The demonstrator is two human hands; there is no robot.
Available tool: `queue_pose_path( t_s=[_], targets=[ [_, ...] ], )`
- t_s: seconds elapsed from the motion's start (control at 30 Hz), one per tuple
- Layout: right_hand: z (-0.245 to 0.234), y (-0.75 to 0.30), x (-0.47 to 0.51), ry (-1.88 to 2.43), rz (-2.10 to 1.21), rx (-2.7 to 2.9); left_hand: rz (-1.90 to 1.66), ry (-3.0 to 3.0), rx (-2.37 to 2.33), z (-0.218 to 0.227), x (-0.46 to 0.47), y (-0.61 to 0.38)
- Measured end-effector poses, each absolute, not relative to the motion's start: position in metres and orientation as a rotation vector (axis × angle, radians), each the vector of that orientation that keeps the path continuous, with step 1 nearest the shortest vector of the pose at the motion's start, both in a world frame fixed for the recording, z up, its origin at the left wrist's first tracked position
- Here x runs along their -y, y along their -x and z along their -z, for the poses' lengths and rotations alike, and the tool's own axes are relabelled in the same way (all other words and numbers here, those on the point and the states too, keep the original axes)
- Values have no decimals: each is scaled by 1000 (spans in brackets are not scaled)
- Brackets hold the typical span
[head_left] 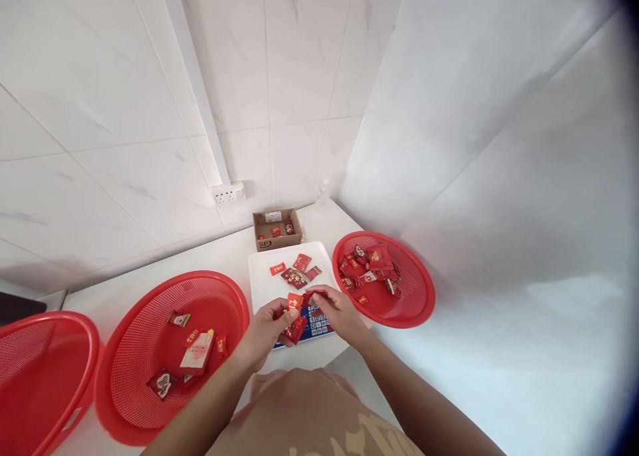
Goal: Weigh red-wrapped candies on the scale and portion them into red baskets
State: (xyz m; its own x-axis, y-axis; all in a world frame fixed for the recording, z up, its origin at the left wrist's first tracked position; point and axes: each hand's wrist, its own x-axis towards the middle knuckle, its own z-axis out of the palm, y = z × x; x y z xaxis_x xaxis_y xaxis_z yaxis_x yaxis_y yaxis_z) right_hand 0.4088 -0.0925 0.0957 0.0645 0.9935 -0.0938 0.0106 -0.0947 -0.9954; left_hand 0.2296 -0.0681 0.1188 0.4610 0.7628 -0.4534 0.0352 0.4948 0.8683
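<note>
Over the front of a white weighing scale [263,287], my two hands are close together. My left hand [269,329] is closed on small red candy packets [296,328], one with gold lettering. Pinched in my right hand [338,313] is another dark red candy packet [308,299], close beside those in the left. Several wrapped candies [294,278] lie loose on the scale's plate beyond my fingers. Part of the scale's blue keypad [319,324] shows below my hands; the rest is hidden by them.
A red basket [424,296] with many red packets stands on the right. To the left is a second red basket [117,349] with several packets and a small box, then a third basket [84,349]. Behind the scale, a cardboard box [279,243] holds a few packets against the tiled wall.
</note>
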Motion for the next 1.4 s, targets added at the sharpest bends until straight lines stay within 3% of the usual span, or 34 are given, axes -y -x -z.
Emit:
queue_pose_path(
  t_s=[0.2, 0.4, 0.6, 0.9, 1.13, 1.4],
  targets=[
    [-93, -411, 94, 1086, -1666, 399, -547, -1035, -1030, -121, 70, -228],
    [-99, -394, 105, 1245, -1846, 703, -375, -1232, -1031, -115, 76, -230],
    [-104, -392, 111, 1556, -1624, 1308, -282, -1380, -1120, -99, 83, -229],
    [-97, -390, 109, 1690, -1384, 1451, -318, -1318, -1103, -94, 84, -224],
    [-85, -394, 110, 1484, -1527, 1059, -565, -949, -1138, -99, 78, -211],
    [-88, -383, 118, 1510, -1659, 1380, -499, -1123, -1022, -90, 85, -218]
  ],
)
